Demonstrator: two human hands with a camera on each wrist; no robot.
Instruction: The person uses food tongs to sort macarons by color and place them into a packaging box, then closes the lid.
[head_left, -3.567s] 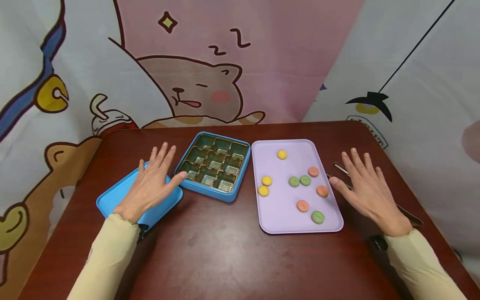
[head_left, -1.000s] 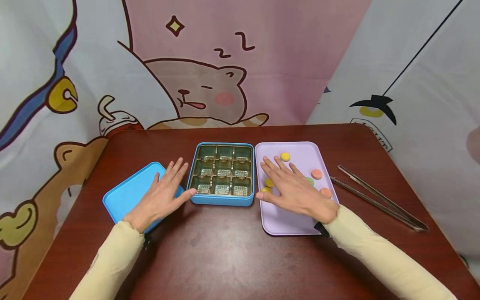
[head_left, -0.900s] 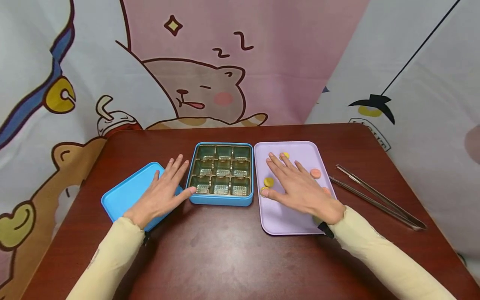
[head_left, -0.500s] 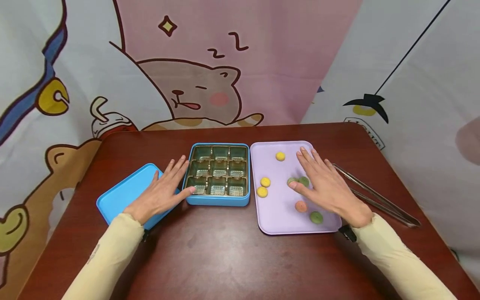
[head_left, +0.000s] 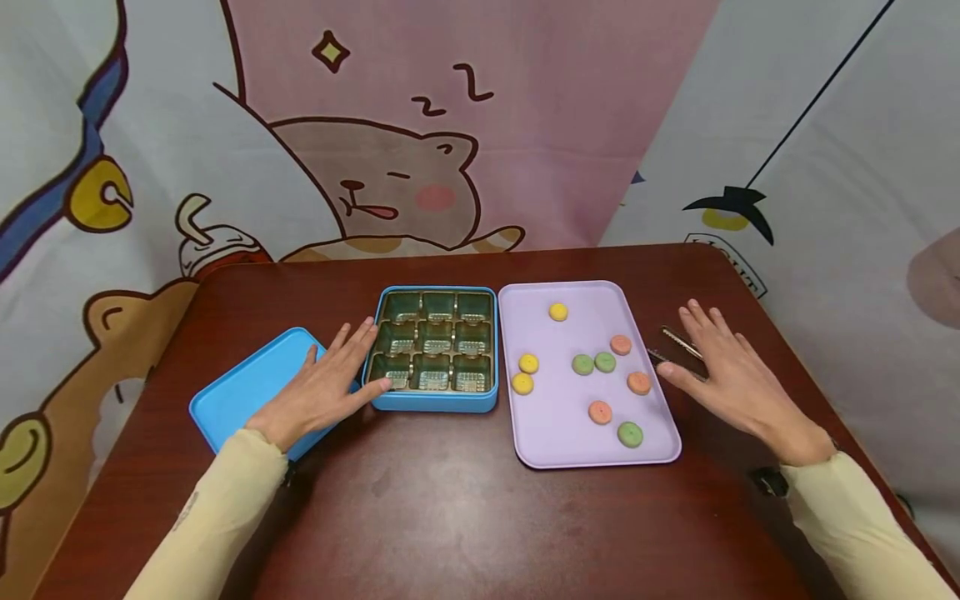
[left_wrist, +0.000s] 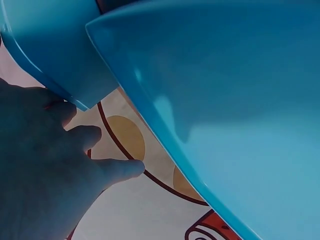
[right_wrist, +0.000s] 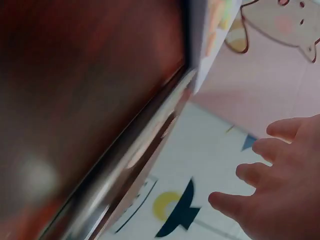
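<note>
A blue square box (head_left: 435, 402) stands left of middle, with a gold insert of several compartments that hold nothing. My left hand (head_left: 321, 387) is spread over the blue lid (head_left: 247, 392), its fingertips at the box's left side; whether they touch it I cannot tell. The left wrist view shows these fingers beside the box's corner. To the right of the box lies a lilac tray (head_left: 558, 442) bearing small round cookie-like discs in yellow (head_left: 558, 312), green (head_left: 630, 434) and orange (head_left: 600, 412). My right hand (head_left: 738, 383), fingers extended, hovers above metal tongs (head_left: 678, 342), hiding much of them.
The dark wooden table (head_left: 480, 517) extends in front of the box and the tray. Behind it hangs a cloth backdrop (head_left: 570, 133) with cartoon animals. In the right wrist view the tongs (right_wrist: 150, 145) lie near the table's surface, blurred.
Since the earliest frame the box has turned from slanted to square beside the tray. My right hand, over the tray a second ago, has moved right to above the tongs. My left hand stays nearly still.
</note>
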